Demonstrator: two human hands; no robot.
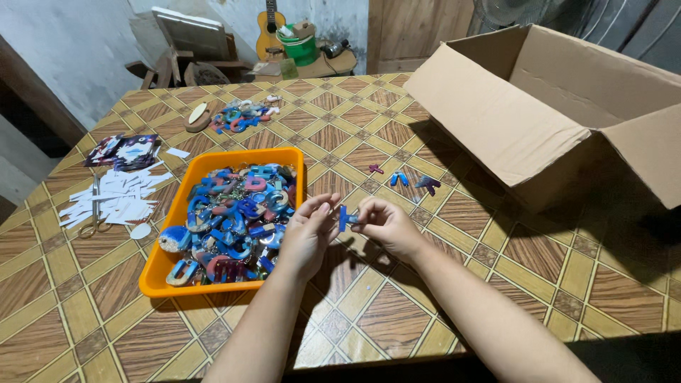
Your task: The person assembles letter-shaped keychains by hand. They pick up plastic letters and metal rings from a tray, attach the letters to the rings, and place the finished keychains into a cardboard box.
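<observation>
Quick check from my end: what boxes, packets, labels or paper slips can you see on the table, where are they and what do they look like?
Cardboard box: far right of the table, large, brown, on its side, flaps open.
Paper slips: left of the orange tray, small white strips in a loose pile, scissors lying on them.
Packets: far left beyond the slips, flat, dark with blue and white.
No screens or signs.

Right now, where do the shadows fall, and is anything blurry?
Head view: the cardboard box casts a dark shadow over the table on its right side; the hands shade the cloth beneath them; the orange tray looks sharp; the far-off guitar is soft.
</observation>
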